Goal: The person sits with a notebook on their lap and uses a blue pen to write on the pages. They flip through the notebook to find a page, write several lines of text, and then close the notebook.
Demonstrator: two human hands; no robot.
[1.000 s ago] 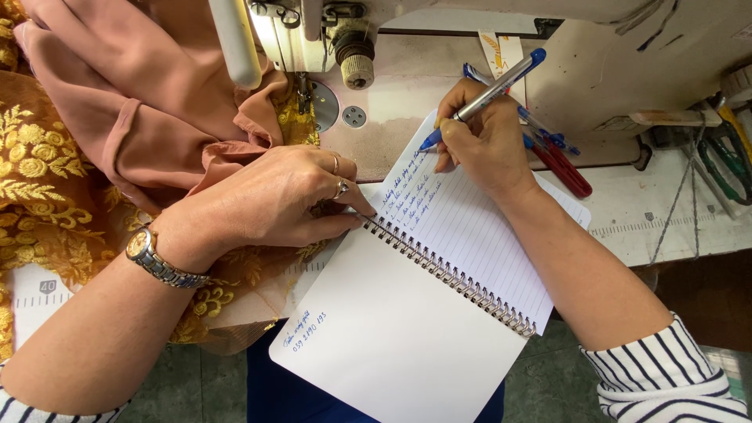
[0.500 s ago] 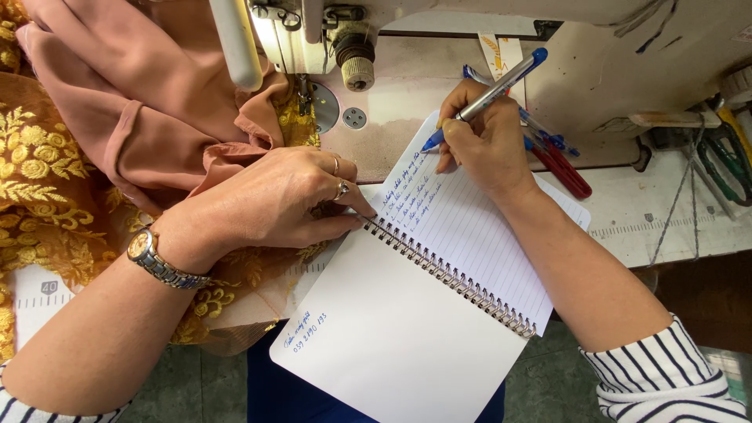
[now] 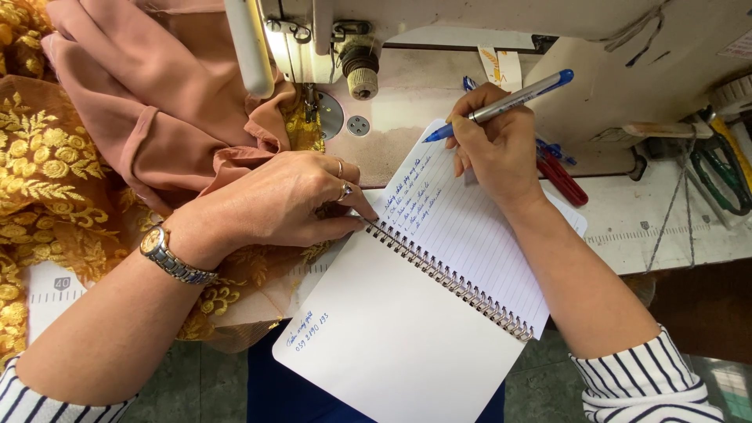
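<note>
Two hands work a spiral notebook (image 3: 439, 290) overhanging the sewing table (image 3: 666, 227): left hand (image 3: 274, 200) fingers curled, pinning its binding, right hand (image 3: 493, 145) gripping a blue pen (image 3: 501, 106) above the lined page, which could tip off if that hold loosens.

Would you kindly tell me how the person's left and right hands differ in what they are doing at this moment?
The left hand lies palm-down, fingers pressing the spiral notebook at its binding; the right hand is raised over the lined page, gripping a blue pen. The left wears rings and a wristwatch; the right shows neither. Both arms have striped sleeves.
</note>
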